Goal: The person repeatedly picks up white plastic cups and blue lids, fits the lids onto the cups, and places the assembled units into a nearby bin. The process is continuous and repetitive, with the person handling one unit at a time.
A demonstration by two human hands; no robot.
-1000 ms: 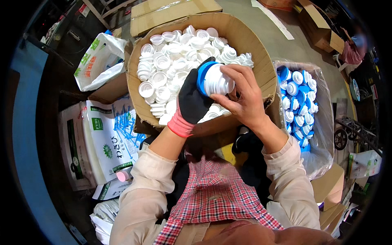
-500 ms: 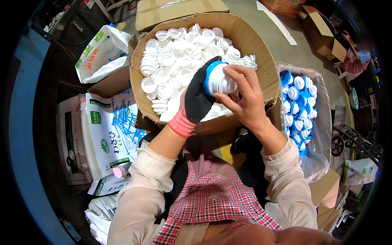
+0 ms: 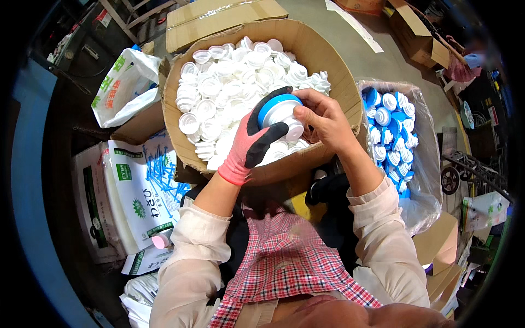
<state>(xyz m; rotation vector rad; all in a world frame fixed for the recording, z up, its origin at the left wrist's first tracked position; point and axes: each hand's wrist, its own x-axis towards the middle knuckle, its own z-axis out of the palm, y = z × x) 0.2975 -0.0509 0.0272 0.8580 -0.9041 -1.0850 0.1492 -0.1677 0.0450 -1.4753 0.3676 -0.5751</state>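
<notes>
Hand on left [image 3: 252,139], gloved, half closed, holds blue-and-white cap [image 3: 281,116]; right hand [image 3: 326,118], fingers bent, pinches cap's right side. Cap above cardboard box [image 3: 343,71], in from near edge. Forearms [image 3: 220,198] slant inward.

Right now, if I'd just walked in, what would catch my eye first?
Probably the big cardboard box near the centre, heaped with white plastic pieces. Over its near side, the gloved left grip and the bare right grip hold a blue-and-white piece. To the right, a plastic-lined box holds a pile of similarly coloured pieces.
</notes>
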